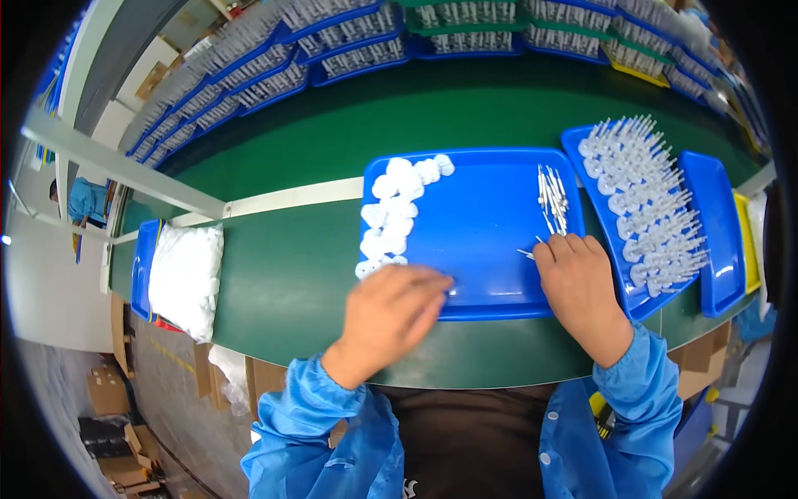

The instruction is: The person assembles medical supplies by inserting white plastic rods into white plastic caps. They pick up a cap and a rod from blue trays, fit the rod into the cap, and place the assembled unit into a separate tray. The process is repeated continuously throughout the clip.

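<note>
A blue tray [490,208] lies on the green table in front of me. White round plastic pieces [391,212] line its left side, and thin metal rods [552,200] lie in a loose bunch at its right. My left hand [395,316], a little blurred, is over the tray's near left edge beside the lowest white pieces. Its fingers are bent and drawn together; anything between them is hidden. At the near end of the rods, my right hand [582,283] reaches down with fingers pinched. A rod end sticks out beside its fingertips.
To the right stands a blue tray [607,200] packed with white pieces bearing upright rods, beside another blue tray [713,241]. A stuffed white bag [187,279] sits at the left. Stacked loaded trays [357,58] line the far edge. A white metal post [125,166] slants at the left.
</note>
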The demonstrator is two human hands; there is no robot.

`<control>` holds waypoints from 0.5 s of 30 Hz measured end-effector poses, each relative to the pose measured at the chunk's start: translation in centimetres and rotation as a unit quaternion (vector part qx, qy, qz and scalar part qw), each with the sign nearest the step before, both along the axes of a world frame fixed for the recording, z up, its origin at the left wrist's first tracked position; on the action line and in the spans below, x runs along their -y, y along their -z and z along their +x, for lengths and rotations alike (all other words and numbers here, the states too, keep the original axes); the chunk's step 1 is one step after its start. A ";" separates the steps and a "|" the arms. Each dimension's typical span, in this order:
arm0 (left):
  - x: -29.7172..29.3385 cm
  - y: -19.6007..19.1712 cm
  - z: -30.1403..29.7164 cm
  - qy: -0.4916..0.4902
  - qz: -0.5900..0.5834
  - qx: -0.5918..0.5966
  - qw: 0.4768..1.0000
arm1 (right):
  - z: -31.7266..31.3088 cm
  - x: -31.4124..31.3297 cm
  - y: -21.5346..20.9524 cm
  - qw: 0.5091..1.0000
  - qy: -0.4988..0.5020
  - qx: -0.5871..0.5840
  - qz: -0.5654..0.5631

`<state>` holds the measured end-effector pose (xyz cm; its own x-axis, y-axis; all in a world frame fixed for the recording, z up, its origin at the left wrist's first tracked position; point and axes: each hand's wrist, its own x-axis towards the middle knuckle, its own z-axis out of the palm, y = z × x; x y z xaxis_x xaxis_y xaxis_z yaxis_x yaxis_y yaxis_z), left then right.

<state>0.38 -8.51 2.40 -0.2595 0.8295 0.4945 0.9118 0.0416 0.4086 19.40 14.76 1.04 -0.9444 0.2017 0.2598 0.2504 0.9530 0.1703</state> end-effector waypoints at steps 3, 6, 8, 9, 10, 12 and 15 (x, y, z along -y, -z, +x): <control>-0.1 -0.8 -4.4 -0.115 0.019 -0.069 0.991 | -1.2 -0.6 -0.5 0.999 -0.008 -0.006 -0.046; -1.2 -0.9 -8.0 -0.225 -0.065 -0.036 0.972 | -1.9 -1.0 0.0 0.997 0.005 -0.023 -0.069; -1.0 -0.6 -9.3 -0.214 -0.125 -0.012 0.969 | -1.6 -1.0 -0.4 0.990 -0.016 -0.070 -0.123; -0.9 -0.5 -9.8 -0.207 -0.155 0.000 0.966 | -1.2 -1.0 -0.7 0.984 -0.025 -0.093 -0.149; -0.6 -0.5 -9.9 -0.200 -0.155 0.005 0.967 | -0.8 -1.2 -0.9 0.971 -0.034 -0.112 -0.208; -0.7 -0.5 -10.0 -0.177 -0.120 0.035 0.976 | 0.4 -1.9 -1.4 0.935 -0.043 -0.157 -0.315; -1.6 -1.4 -9.2 -0.142 -0.023 0.161 0.977 | 1.3 -1.4 -1.9 0.772 0.051 -0.212 -0.597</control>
